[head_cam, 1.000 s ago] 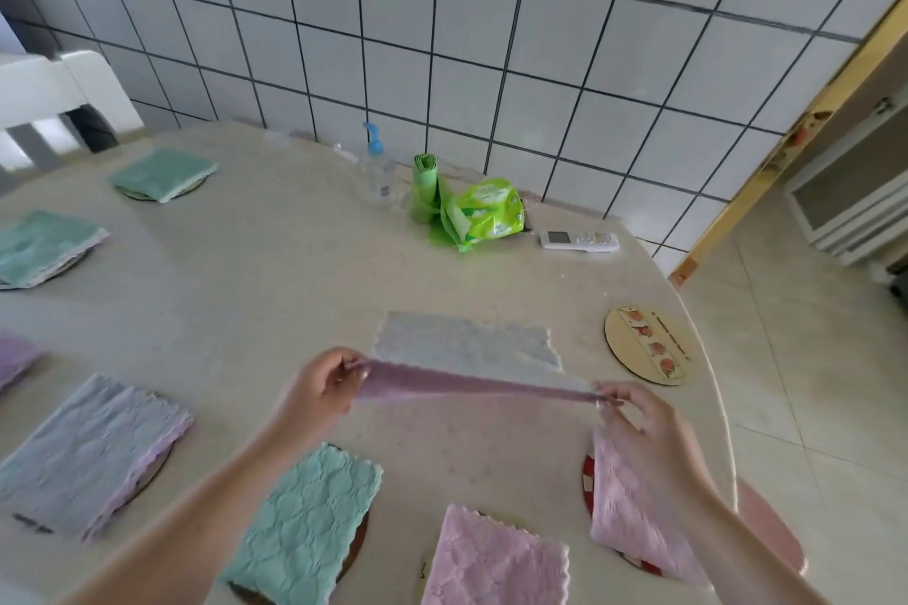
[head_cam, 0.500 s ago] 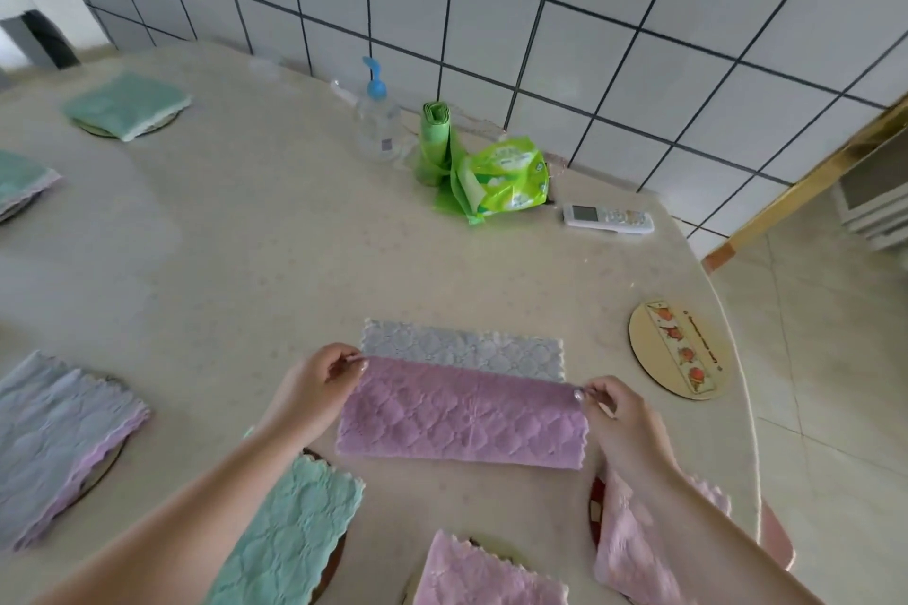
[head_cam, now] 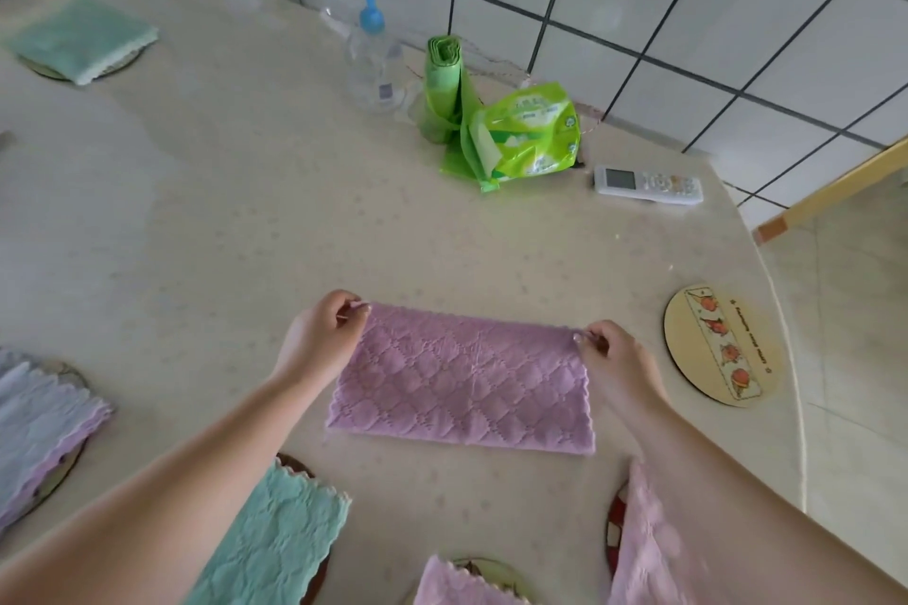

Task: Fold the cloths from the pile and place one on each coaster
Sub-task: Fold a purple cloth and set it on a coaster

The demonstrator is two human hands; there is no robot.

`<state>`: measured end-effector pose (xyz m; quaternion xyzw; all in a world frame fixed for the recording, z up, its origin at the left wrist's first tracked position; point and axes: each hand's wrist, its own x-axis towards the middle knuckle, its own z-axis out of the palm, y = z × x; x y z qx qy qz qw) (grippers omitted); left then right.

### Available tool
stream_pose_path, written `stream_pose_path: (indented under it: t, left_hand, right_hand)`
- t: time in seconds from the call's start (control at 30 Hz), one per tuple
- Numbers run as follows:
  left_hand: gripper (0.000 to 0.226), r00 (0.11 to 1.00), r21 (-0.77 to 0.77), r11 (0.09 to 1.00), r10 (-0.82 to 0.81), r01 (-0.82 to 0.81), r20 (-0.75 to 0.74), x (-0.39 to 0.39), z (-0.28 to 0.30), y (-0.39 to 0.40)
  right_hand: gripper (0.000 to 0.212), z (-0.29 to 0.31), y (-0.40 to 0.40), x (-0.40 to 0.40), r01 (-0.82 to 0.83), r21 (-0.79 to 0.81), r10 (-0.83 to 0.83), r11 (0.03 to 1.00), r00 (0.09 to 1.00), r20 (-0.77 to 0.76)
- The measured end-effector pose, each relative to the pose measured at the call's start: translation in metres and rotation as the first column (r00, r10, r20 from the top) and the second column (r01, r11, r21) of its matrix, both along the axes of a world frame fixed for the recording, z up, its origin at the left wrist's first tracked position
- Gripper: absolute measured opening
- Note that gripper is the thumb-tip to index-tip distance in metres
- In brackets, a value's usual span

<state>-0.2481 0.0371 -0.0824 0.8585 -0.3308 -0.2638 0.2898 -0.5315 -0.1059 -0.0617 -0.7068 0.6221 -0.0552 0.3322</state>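
Purple cloth [head_cam: 462, 383] lies flat on the table [head_cam: 245, 221], folded to a wide rectangle. Left hand [head_cam: 322, 337] at its far-left corner, fingers [head_cam: 354, 310] pinching that corner. Right hand [head_cam: 611, 359] at its far-right corner, fingers [head_cam: 587, 340] pinching that corner. Bare coaster [head_cam: 720, 344] just right of the cloth, apart from it. Near-left of the cloth: teal cloth [head_cam: 275, 540] on a coaster. Near-right: pink cloth [head_cam: 643, 550] on a coaster, partly behind the right forearm.
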Motion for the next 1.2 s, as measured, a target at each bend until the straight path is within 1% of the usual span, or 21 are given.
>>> stream_pose_path:
  t: [0.13,0.2,0.23,0.27,0.3,0.33,0.37,0.43,0.5,0.53,0.6,0.63,0.67,0.77,0.83,0.93,1.03,1.1,1.13,1.17,1.2]
  left_hand:
    - [0.011,1.000,0.028,1.000,-0.004,0.004,0.029,0.001,-0.003,-0.004]
    - [0.011,1.000,0.030,1.000,0.003,-0.004,0.003,0.001,-0.004,-0.006]
    - [0.013,0.999,0.010,0.999,0.036,-0.036,-0.021,0.001,-0.002,-0.006]
    - [0.017,0.997,-0.026,0.997,0.078,-0.079,-0.026,0.000,-0.001,-0.005]
    - [0.021,0.994,-0.076,0.991,0.113,-0.112,0.002,-0.003,0.000,-0.004]
    - [0.024,0.992,-0.133,0.985,0.116,-0.109,0.052,-0.008,0.001,-0.002]
    - [0.024,0.991,-0.185,0.981,0.078,-0.056,0.112,-0.017,0.002,0.000]
    - [0.028,0.966,-0.205,0.965,-0.115,0.164,0.233,-0.041,-0.001,0.003]
    - [0.035,0.876,-0.144,0.907,-0.327,0.396,0.354,-0.068,-0.011,0.003]
    - [0.038,0.820,-0.101,0.870,-0.407,0.482,0.403,-0.080,-0.017,0.003]
    - [0.045,0.747,-0.003,0.835,-0.491,0.551,0.447,-0.095,-0.026,0.002]
    - [0.047,0.732,0.047,0.834,-0.508,0.549,0.454,-0.098,-0.030,0.003]
    - [0.048,0.722,0.090,0.837,-0.516,0.540,0.460,-0.098,-0.033,0.005]
    - [0.055,0.703,0.202,0.845,-0.526,0.495,0.478,-0.089,-0.039,0.010]
    - [0.060,0.709,0.255,0.859,-0.511,0.444,0.487,-0.081,-0.040,0.013]
    - [0.067,0.745,0.287,0.887,-0.461,0.363,0.483,-0.068,-0.039,0.017]
    - [0.075,0.823,0.240,0.927,-0.369,0.289,0.433,-0.057,-0.039,0.019]
    - [0.070,0.861,0.184,0.946,-0.320,0.268,0.395,-0.053,-0.034,0.021]
    - [0.062,0.848,0.125,0.943,-0.333,0.309,0.412,-0.054,-0.029,0.024]
    - [0.050,0.821,0.042,0.918,-0.372,0.394,0.433,-0.058,-0.023,0.028]
    - [0.038,0.777,-0.039,0.861,-0.437,0.506,0.453,-0.065,-0.019,0.033]
  right_hand:
    - [0.017,-0.007,-0.005,0.002,0.000,-0.022,0.000,1.000,1.000,0.000]
    - [0.013,-0.007,-0.005,0.004,0.027,-0.020,-0.027,0.999,0.999,0.019]
    - [0.015,-0.006,-0.004,0.006,0.052,-0.025,-0.051,0.998,0.998,0.041]
    - [0.023,-0.007,-0.002,0.008,0.074,-0.060,-0.070,0.995,0.996,0.061]
    - [0.029,-0.008,0.001,0.009,0.071,-0.118,-0.063,0.991,0.996,0.068]
    - [0.033,-0.009,0.006,0.011,0.041,-0.192,-0.029,0.980,0.997,0.065]
    - [0.035,-0.010,0.013,0.016,-0.016,-0.258,0.033,0.966,0.998,0.061]
    - [0.039,-0.012,0.027,0.028,-0.210,-0.312,0.223,0.927,0.975,0.007]
    - [0.048,-0.017,0.043,0.044,-0.424,-0.274,0.414,0.863,0.905,-0.096]
    - [0.050,-0.021,0.051,0.052,-0.496,-0.226,0.475,0.838,0.868,-0.145]
    - [0.049,-0.033,0.065,0.062,-0.550,-0.202,0.510,0.810,0.832,-0.218]
    - [0.048,-0.038,0.070,0.064,-0.549,-0.219,0.499,0.807,0.831,-0.244]
    - [0.049,-0.040,0.072,0.063,-0.558,-0.196,0.500,0.806,0.820,-0.279]
    - [0.056,-0.052,0.066,0.045,-0.609,-0.189,0.505,0.770,0.763,-0.403]
    - [0.062,-0.053,0.058,0.030,-0.604,-0.198,0.478,0.772,0.757,-0.444]
    - [0.068,-0.051,0.050,0.012,-0.579,-0.165,0.444,0.799,0.751,-0.489]
    - [0.071,-0.048,0.042,-0.002,-0.557,-0.152,0.421,0.816,0.754,-0.505]
    - [0.066,-0.043,0.037,-0.001,-0.559,-0.186,0.420,0.808,0.768,-0.483]
    - [0.059,-0.039,0.034,0.003,-0.552,-0.209,0.423,0.807,0.788,-0.447]
    - [0.049,-0.036,0.031,0.008,-0.545,-0.247,0.429,0.801,0.811,-0.398]
    - [0.040,-0.034,0.028,0.016,-0.538,-0.279,0.442,0.796,0.830,-0.340]
